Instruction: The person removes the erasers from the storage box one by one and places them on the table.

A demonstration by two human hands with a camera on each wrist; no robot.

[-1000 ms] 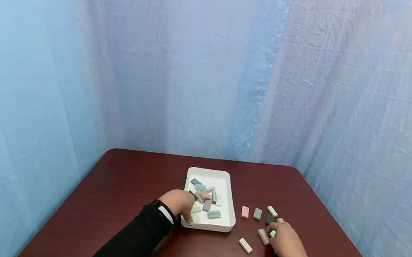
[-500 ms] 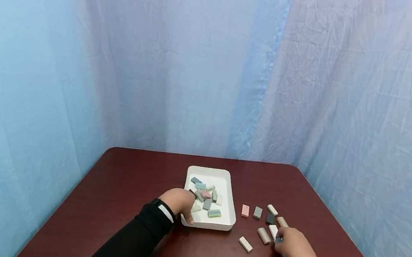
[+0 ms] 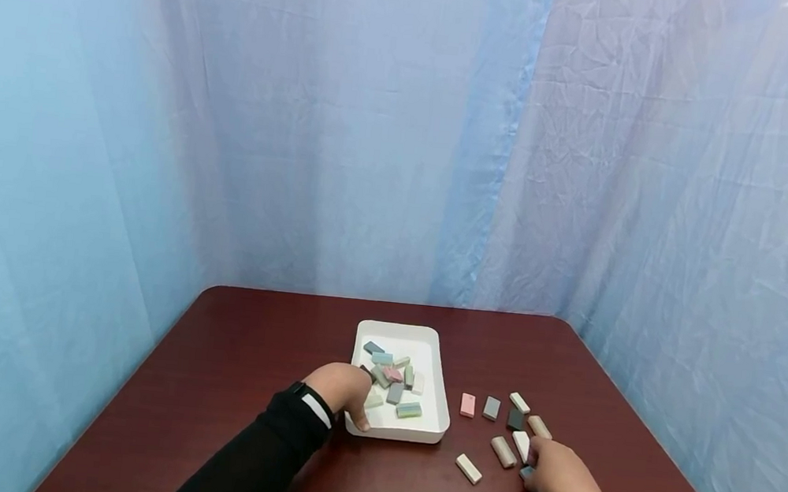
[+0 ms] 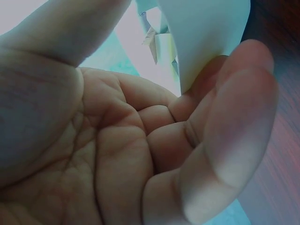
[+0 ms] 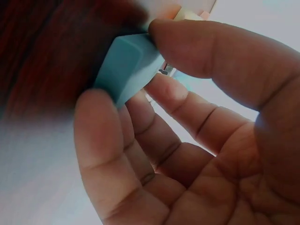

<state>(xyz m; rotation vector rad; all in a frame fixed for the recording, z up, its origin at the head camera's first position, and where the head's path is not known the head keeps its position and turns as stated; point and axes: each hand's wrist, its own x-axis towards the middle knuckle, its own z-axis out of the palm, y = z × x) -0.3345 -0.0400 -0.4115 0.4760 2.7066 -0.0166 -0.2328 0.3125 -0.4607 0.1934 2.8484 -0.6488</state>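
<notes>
A person sits at a dark red surface in front of pale blue curtains. The left hand grips the near left corner of a white tray that holds a loose heap of small pastel blocks, its fingers curled round the tray's wall. The right hand rests on the surface to the right of the tray, among a scatter of blocks: a pink block, a grey block and several cream and tan ones just beside the knuckles. Its thumb and fingers are clamped on a light blue block, held low against the surface. The step in hand looks like picking loose blocks up while the tray is steadied; the next move would likely call for lifting the blue block clear of its neighbours and carrying it left over the tray's rim. The head view shows the whole layout, yet only a sliver of the blue block peeks from under the right hand. The right wrist view shows the pinch and the block's colour plainly. The left wrist view shows the palm and the tray's white wall against the fingers, and little else.
</notes>
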